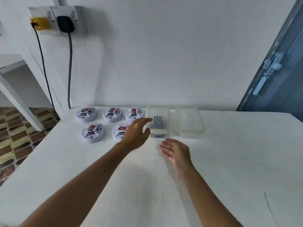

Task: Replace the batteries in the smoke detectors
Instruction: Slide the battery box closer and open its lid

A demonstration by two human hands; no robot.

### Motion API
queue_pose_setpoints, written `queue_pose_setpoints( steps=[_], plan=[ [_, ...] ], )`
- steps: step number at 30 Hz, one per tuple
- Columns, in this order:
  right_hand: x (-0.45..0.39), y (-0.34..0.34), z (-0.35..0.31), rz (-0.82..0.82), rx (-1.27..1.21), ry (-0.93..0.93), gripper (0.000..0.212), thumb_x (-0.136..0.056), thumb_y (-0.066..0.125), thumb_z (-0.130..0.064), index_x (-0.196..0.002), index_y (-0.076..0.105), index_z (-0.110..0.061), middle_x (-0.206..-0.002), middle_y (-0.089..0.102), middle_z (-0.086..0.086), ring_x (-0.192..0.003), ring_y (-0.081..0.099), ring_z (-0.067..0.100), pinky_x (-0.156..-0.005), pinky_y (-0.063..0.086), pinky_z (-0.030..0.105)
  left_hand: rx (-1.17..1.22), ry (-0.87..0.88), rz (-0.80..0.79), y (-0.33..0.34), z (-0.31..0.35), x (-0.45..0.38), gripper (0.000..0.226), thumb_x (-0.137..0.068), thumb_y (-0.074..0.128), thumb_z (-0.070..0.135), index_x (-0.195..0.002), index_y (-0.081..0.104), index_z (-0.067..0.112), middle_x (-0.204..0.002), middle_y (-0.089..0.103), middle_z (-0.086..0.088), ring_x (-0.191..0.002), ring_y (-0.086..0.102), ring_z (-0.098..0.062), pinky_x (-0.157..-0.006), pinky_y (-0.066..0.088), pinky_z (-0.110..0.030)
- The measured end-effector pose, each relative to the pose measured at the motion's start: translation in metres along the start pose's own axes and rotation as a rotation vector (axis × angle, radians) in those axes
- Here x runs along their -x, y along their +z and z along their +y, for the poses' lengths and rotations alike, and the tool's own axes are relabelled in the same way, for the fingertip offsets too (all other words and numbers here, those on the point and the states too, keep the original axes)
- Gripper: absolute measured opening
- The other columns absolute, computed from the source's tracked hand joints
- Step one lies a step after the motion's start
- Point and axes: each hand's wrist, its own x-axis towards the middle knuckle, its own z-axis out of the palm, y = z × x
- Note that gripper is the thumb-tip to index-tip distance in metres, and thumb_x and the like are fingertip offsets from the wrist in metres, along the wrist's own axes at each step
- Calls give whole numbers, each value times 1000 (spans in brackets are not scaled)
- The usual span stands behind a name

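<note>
Right hand [176, 152] open near battery box [158, 122]; left hand [136, 132] touching it

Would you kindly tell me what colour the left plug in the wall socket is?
Yellow: the left plug shows clearly in the head view.

5 smoke detectors: back row of 3 [87, 114] [112, 114] [134, 114], front row of 2 [93, 132] [120, 133]. 1 clear plastic container [158, 112], batteries [157, 123] inside, qty can't tell. 1 lid [189, 119] beside it. 2 hands: left [136, 133], right [175, 150]. 2 wall plugs: yellow [39, 23], black [65, 24]. 1 table [229, 161].
</note>
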Motion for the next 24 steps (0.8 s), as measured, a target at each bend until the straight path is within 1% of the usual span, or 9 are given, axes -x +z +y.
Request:
queue_pose_setpoints(
  steps=[2,3,6,8,10,13,17,21,24],
  plan=[
    [-15,9,-1,-1,-209,214,19,-93,56,-7,-109,56,4,-111,64,23,-97,65,38,-81,54,44,-61,48,-47,3,-7,-22,43,-94,53,13,-137,51,14,-144,49,-6,-137,38,-24,-111,30,-35],
    [-20,14,-4,-13,-292,267,21,-92,55,-5,-112,54,3,-114,61,24,-98,63,41,-78,54,45,-95,66,-74,6,-12,-36,44,-94,53,14,-138,50,14,-147,46,-6,-141,32,-26,-113,28,-37],
    [-28,30,-5,14,-428,277,26,-91,55,-5,-116,51,1,-120,54,24,-107,56,42,-85,50,48,-217,132,-190,18,-18,-70,47,-96,52,24,-142,45,18,-156,31,-8,-148,13,-28,-117,18,-43],
    [-33,40,-6,19,-459,272,22,-90,56,-4,-111,51,1,-120,51,23,-111,53,40,-91,48,49,-351,177,-273,26,-23,-88,50,-98,47,34,-146,38,22,-160,19,-8,-149,3,-31,-118,14,-50],
    [-37,50,-4,32,-458,277,19,-89,57,-3,-106,53,2,-119,53,22,-112,53,38,-95,47,49,-457,193,-363,32,-27,-100,53,-100,40,42,-150,30,26,-162,9,-8,-149,-3,-33,-117,8,-53],
    [-46,60,-4,29,-447,268,23,-90,56,-4,-112,54,3,-120,56,23,-112,56,38,-95,47,49,-452,181,-440,37,-35,-109,55,-101,33,47,-152,21,31,-163,4,-6,-149,-3,-30,-118,2,-50],
    [-49,63,-7,6,-426,251,16,-92,56,-5,-105,55,4,-118,57,23,-110,58,36,-87,49,46,-449,197,-391,37,-37,-110,54,-101,34,46,-152,21,31,-162,7,-5,-149,1,-29,-118,3,-48],
    [-43,54,1,3,-417,263,22,-91,62,-11,-107,57,4,-115,60,22,-103,63,33,-74,54,41,-444,202,-393,37,-30,-91,54,-101,33,45,-152,21,31,-162,7,-5,-149,1,-29,-118,4,-47],
    [-28,44,12,18,-423,297,21,-91,63,-15,-101,57,2,-106,61,22,-95,64,32,-70,54,40,-422,213,-404,34,-22,-66,54,-101,33,45,-152,21,32,-162,7,-5,-149,1,-29,-118,5,-47]
  ],
)
